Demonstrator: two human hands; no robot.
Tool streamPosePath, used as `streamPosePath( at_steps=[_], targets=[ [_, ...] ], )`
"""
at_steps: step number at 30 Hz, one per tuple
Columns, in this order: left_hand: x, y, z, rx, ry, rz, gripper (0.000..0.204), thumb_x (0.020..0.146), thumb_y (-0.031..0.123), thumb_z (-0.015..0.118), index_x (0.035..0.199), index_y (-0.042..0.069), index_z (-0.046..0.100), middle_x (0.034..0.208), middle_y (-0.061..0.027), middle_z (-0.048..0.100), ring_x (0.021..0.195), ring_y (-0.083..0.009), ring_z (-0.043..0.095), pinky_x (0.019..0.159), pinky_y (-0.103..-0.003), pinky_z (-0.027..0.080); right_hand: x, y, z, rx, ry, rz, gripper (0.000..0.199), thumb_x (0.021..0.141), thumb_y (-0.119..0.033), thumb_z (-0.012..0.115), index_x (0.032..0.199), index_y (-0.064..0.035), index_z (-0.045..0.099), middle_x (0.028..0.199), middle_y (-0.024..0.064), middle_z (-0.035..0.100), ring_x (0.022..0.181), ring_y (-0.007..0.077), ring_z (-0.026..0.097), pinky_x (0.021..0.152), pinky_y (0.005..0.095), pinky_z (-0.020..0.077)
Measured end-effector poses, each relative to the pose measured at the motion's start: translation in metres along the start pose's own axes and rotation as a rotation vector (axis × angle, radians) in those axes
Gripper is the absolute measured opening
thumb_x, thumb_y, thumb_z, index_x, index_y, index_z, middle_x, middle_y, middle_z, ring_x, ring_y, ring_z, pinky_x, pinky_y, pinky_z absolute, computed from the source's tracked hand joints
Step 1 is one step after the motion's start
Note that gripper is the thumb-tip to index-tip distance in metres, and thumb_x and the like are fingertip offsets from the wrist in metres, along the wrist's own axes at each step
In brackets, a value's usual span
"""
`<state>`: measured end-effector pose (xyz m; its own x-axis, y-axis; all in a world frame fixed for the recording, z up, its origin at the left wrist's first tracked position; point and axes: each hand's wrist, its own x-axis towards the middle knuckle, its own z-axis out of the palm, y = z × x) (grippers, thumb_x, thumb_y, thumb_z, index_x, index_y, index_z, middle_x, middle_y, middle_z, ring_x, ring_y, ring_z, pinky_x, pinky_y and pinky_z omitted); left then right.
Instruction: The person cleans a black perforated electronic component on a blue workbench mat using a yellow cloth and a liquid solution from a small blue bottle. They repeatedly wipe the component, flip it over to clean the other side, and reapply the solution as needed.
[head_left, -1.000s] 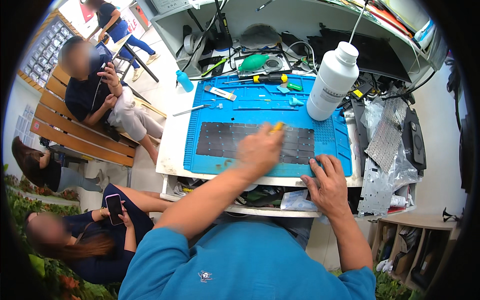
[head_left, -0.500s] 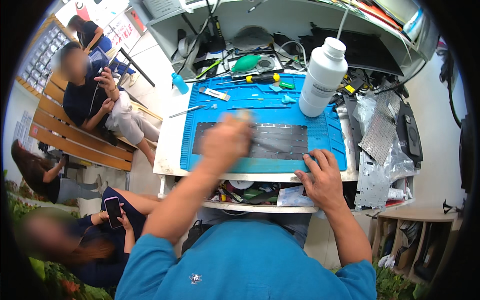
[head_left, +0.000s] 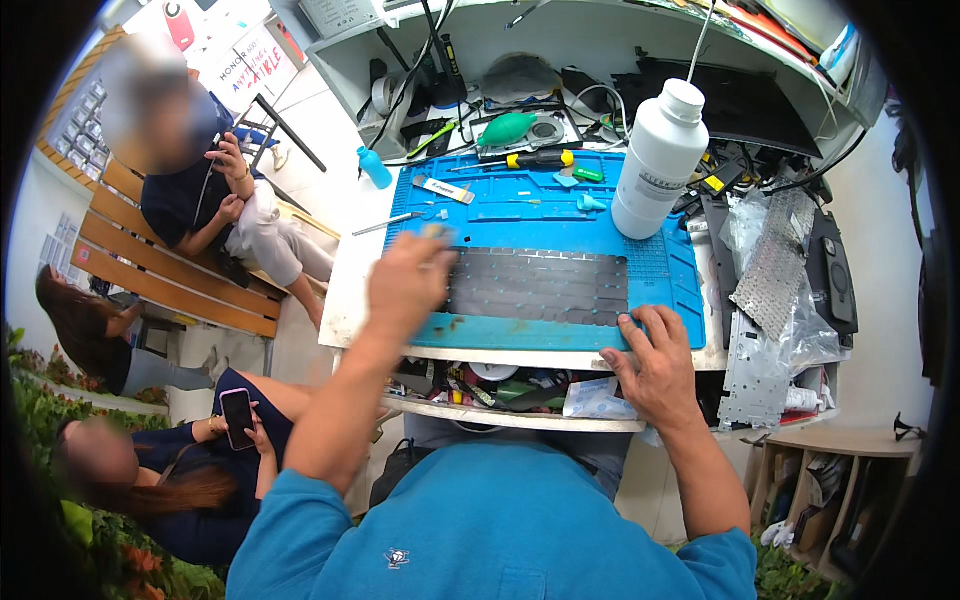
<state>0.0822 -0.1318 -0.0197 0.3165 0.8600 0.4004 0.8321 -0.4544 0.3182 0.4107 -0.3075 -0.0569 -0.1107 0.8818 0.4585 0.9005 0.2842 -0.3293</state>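
Observation:
A thin dark keyboard panel (head_left: 540, 285), dotted with small blue spots, lies flat on a blue repair mat (head_left: 480, 333). My left hand (head_left: 408, 285) is closed over the panel's left end, round a small thing with a tan end (head_left: 437, 231); the fingers hide most of it, so its kind is unclear. At the panel's near right corner, my right hand (head_left: 655, 362) rests with fingers spread, its fingertips on the corner and the mat's edge. A large white bottle (head_left: 660, 165) stands upright on the mat beyond my right hand.
Across the mat's back lie a yellow-black screwdriver (head_left: 540, 159), a small white packet (head_left: 443, 189) and tweezers (head_left: 388, 224). A green air blower (head_left: 506, 129) sits behind. Metal plates (head_left: 775, 262) crowd the right side. Below, an open drawer (head_left: 510, 409) holds tools. People sit at left.
My left hand has swept left along the panel, uncovering more of its middle. My right hand stays at the corner. The whole view has shifted slightly.

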Motion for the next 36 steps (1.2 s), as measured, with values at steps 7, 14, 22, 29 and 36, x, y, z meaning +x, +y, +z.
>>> streamPosePath(
  at_steps=[7, 14, 22, 29, 36],
  targets=[
    [-0.015, 0.096, 0.067, -0.163, -0.140, 0.162, 0.020, 0.100, 0.024, 0.079, 0.118, 0.018, 0.083, 0.100, -0.0134, 0.074, 0.077, -0.0379, 0.076, 0.070, -0.050, 0.063, -0.003, 0.003, -0.001, -0.032, -0.012, -0.002, 0.052, 0.090, -0.028, 0.090, 0.127, 0.0064, 0.077, 0.131, 0.0182, 0.069, 0.129, 0.0392, 0.060, 0.107, 0.0495, 0.0517],
    [-0.001, -0.023, -0.005, -0.014, -0.009, 0.011, 0.024, 0.101, 0.021, 0.079, 0.123, 0.014, 0.085, 0.097, -0.0135, 0.077, 0.083, -0.0336, 0.076, 0.073, -0.045, 0.061, -0.003, 0.005, -0.001, 0.039, -0.001, -0.005, 0.053, 0.091, -0.029, 0.089, 0.128, 0.0065, 0.076, 0.131, 0.0190, 0.069, 0.130, 0.0412, 0.059, 0.108, 0.0501, 0.0516],
    [-0.017, 0.076, 0.058, -0.152, -0.097, 0.159, 0.019, 0.103, 0.025, 0.078, 0.120, 0.019, 0.085, 0.102, -0.0114, 0.076, 0.082, -0.0365, 0.076, 0.073, -0.049, 0.062, -0.007, 0.007, 0.001, 0.008, -0.013, -0.013, 0.055, 0.090, -0.029, 0.090, 0.129, 0.0064, 0.075, 0.133, 0.0196, 0.068, 0.131, 0.0416, 0.058, 0.108, 0.0513, 0.0518],
    [0.000, -0.005, 0.008, 0.021, -0.025, -0.006, 0.022, 0.100, 0.022, 0.079, 0.119, 0.012, 0.085, 0.099, -0.0153, 0.076, 0.086, -0.0350, 0.076, 0.077, -0.047, 0.060, -0.004, 0.003, -0.001, 0.067, -0.003, 0.018, 0.055, 0.089, -0.028, 0.090, 0.129, 0.0074, 0.075, 0.133, 0.0197, 0.068, 0.130, 0.0413, 0.059, 0.110, 0.0511, 0.0520],
    [-0.008, 0.144, 0.084, -0.226, -0.181, 0.230, 0.024, 0.102, 0.025, 0.078, 0.125, 0.019, 0.082, 0.104, -0.0142, 0.077, 0.090, -0.0394, 0.078, 0.076, -0.053, 0.064, -0.004, 0.001, -0.005, 0.039, -0.023, 0.004, 0.055, 0.090, -0.027, 0.089, 0.131, 0.0078, 0.074, 0.134, 0.0198, 0.067, 0.130, 0.0412, 0.059, 0.110, 0.0504, 0.0517]
  ],
)
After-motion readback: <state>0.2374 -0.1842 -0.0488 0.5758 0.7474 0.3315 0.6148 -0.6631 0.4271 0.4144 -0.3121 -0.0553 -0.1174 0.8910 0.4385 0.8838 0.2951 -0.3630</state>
